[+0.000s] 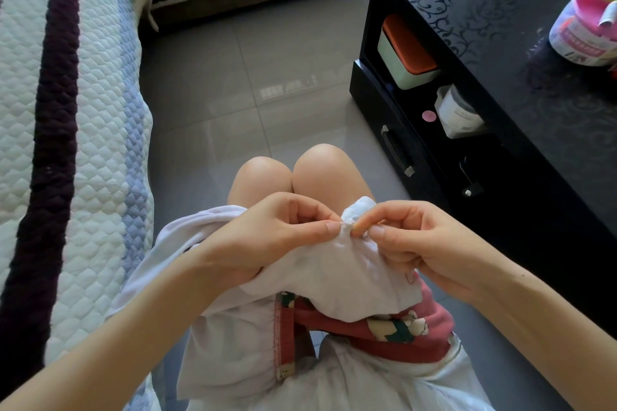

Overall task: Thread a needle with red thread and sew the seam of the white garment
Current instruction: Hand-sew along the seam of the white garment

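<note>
Pinching the bunched seam of the white garment (pixel 334 277) between thumb and forefinger, the left hand (pixel 280 233) holds it over the lap, just near of the knees. Right hand (pixel 417 240) pinches the needle (pixel 360 229), other fingers curled. Needle's long axis runs left-right, tip pointing left into the seam fold.

The white garment (pixel 334 264) is matt, crumpled cloth, the needle (pixel 360 228) thin, glinting metal; the quilted fabric cover (pixel 83 110) looks textured, the grey floor tiles (pixel 250 93) gleam, and the black cabinet (pixel 500 43) shines glossy.
</note>
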